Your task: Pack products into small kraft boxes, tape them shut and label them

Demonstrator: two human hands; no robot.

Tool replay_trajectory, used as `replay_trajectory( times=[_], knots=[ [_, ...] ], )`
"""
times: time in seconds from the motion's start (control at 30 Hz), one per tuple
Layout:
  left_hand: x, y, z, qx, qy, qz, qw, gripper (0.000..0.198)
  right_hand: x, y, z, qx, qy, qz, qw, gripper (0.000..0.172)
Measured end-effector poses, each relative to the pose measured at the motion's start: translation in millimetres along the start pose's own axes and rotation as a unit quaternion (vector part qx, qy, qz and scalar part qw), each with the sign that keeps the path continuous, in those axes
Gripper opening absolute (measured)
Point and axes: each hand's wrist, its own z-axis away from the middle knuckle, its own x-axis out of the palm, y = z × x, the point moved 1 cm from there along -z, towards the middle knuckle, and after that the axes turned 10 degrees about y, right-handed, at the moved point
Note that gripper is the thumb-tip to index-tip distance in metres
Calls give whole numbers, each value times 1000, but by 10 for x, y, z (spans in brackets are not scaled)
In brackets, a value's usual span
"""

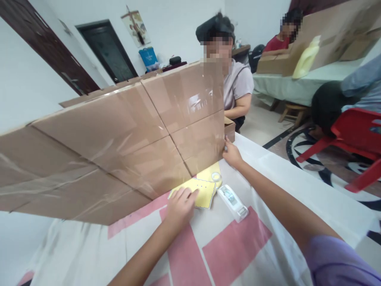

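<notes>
My left hand (182, 201) lies palm down on a yellow paper cutout (205, 194) with a wavy dark outline and small blue dots. Its fingers are loosely spread, holding nothing. Another yellow piece (209, 171) lies behind the cutout, with a small whitish ring (216, 177) on it. To the right is a white, elongated plastic item (233, 202) with a printed label. My right hand (232, 154) is at the lower right edge of a taped cardboard wall (139, 143), fingers bent around that edge; its fingertips are partly hidden.
A person (238, 85) in headgear sits behind the wall, near a small cardboard box (229, 129). The tablecloth (238, 246) is white and pink. Rightward are a red chair (357, 131), a yellow bottle (308, 57) on another table, and other people.
</notes>
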Motion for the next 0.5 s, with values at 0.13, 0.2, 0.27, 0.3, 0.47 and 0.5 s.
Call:
replay_trajectory(
  times=[0.13, 0.2, 0.27, 0.3, 0.47, 0.5],
  knots=[
    [-612, -473, 1147, -73, 1, -45, 996, 37, 5, 83, -63, -9, -12, -13, 1000, 83],
    [-921, -614, 1643, -111, 1, -67, 992, 36, -35, 179, -120, -11, -13, -16, 1000, 83],
    [-1173, -710, 2091, -167, -9, -73, 983, 33, -84, 282, -200, -12, -13, -16, 1000, 82],
    [-1271, -744, 2290, -196, -18, -72, 978, 32, -110, 323, -243, -12, -14, -15, 1000, 80],
    [-1587, -832, 2897, -312, -18, -71, 947, 28, -315, 261, -326, -29, -4, 5, 1000, 58],
    [-1645, -856, 2949, -335, -6, -78, 939, 27, -379, 190, -302, -38, 6, 9, 999, 51]
  ],
)
